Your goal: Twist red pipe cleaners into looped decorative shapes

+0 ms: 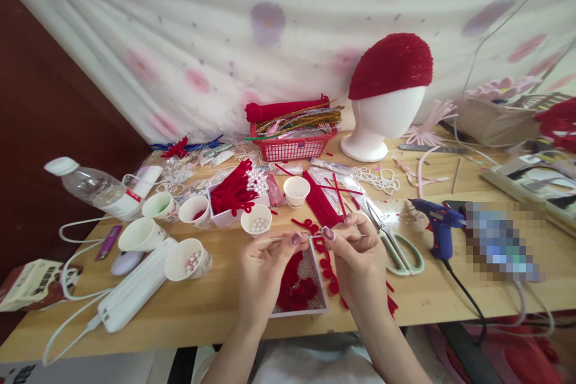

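The left hand (261, 264) and the right hand (357, 255) are raised just above the near edge of the wooden table (216, 306), fingertips pinched narrow on the two ends of a thin pale wire (310, 236) that runs level between them. Directly under the hands lies a shallow clear tray (320, 306) holding red pieces and small white beads. A row of red curled pieces (321, 252) trails from between the hands toward the near right of the tray.

Just right of the right hand lie scissors with pale green handles (396, 246), and further right stands a blue glue gun (438, 225), its black cord dropping over the near edge. Just beyond the left hand stands a paper cup of white beads (255, 220), with more paper cups to the left, one tipped on its side. A plastic water bottle (96, 189) lies at the far left. Farther back sit a red mesh basket (292, 144) filled with red and gold stems, and to its right a white foam head (382, 117) wearing a red cap (390, 65).
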The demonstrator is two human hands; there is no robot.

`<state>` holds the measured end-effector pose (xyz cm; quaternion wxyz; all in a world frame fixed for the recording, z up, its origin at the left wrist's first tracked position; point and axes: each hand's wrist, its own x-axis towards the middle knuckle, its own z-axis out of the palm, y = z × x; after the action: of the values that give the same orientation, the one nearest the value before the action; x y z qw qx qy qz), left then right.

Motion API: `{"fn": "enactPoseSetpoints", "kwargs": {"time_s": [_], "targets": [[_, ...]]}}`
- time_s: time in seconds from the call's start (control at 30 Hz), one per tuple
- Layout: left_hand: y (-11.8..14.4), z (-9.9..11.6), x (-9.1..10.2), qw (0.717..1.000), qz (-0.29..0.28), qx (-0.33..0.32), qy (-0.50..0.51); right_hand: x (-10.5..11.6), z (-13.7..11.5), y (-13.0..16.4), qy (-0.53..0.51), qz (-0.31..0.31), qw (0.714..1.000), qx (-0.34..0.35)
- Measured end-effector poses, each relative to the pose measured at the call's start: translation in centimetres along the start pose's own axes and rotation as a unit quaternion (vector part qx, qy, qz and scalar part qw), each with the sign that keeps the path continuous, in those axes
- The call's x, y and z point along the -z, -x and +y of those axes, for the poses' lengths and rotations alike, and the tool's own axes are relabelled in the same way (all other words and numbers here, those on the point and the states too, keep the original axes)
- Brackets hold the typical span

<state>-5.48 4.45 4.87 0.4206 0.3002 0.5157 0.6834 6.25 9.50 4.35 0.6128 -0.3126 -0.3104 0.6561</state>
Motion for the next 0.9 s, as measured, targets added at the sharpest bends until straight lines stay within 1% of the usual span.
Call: {"fn": "enactPoseSetpoints", "kwargs": {"time_s": [0.07,0.13,0.2,0.27,0.33,0.37,0.4,0.47,0.5,0.53,0.57,0.6,0.63,0.67,0.7,0.77,0.83,0.9], "targets": [[0.0,0.0,0.2,0.999,-0.011,-0.038,-0.025,-0.1,-0.2,0.1,-0.014,0.003,0.999,-0.030],[0.1,0.1,0.4,0.989,-0.016,-0.114,-0.097,-0.3,-0.3,0.2,-0.024,0.002,0.999,-0.049],[0.2,0.2,0.8,0.967,-0.019,-0.192,-0.167,-0.4,-0.4,0.3,-0.023,-0.003,0.998,-0.055],[0.3,0.3,1.1,0.946,-0.022,-0.242,-0.213,-0.4,-0.5,0.4,-0.016,-0.009,0.998,-0.060],[0.4,0.4,1.5,0.923,-0.039,-0.293,-0.247,-0.3,-0.6,0.5,-0.017,-0.012,0.997,-0.075],[0.4,0.4,1.7,0.904,-0.051,-0.330,-0.269,-0.3,-0.6,0.5,-0.021,-0.012,0.996,-0.089],[0.5,0.5,1.9,0.878,-0.063,-0.373,-0.294,-0.3,-0.6,0.5,-0.028,-0.012,0.994,-0.104],[0.5,0.8,2.4,0.816,-0.079,-0.454,-0.349,-0.1,-0.5,0.5,-0.038,-0.012,0.990,-0.136],[0.5,1.0,2.5,0.789,-0.081,-0.482,-0.373,0.0,-0.4,0.5,-0.039,-0.013,0.988,-0.148],[0.5,1.1,2.7,0.768,-0.081,-0.502,-0.391,0.1,-0.3,0.5,-0.038,-0.018,0.986,-0.159],[0.5,1.3,2.9,0.753,-0.084,-0.513,-0.402,0.2,-0.2,0.5,-0.036,-0.025,0.985,-0.167],[0.5,1.4,3.0,0.746,-0.087,-0.520,-0.407,0.2,-0.1,0.5,-0.033,-0.034,0.984,-0.174],[0.5,1.5,3.0,0.745,-0.089,-0.522,-0.406,0.3,-0.1,0.6,-0.031,-0.045,0.982,-0.181],[0.5,1.5,3.1,0.752,-0.086,-0.517,-0.400,0.2,0.0,0.6,-0.031,-0.056,0.980,-0.186],[0.6,1.4,3.1,0.766,-0.079,-0.505,-0.390,0.1,0.0,0.7,-0.034,-0.063,0.980,-0.186],[0.6,1.1,3.0,0.809,-0.056,-0.462,-0.359,-0.3,0.0,1.0,-0.037,-0.056,0.985,-0.160],[0.7,0.6,2.8,0.853,-0.031,-0.403,-0.330,-0.8,-0.2,1.4,-0.027,-0.032,0.994,-0.104],[0.7,0.2,2.5,0.890,-0.006,-0.342,-0.302,-1.1,-0.3,1.7,0.002,-0.020,0.999,-0.037]]}}
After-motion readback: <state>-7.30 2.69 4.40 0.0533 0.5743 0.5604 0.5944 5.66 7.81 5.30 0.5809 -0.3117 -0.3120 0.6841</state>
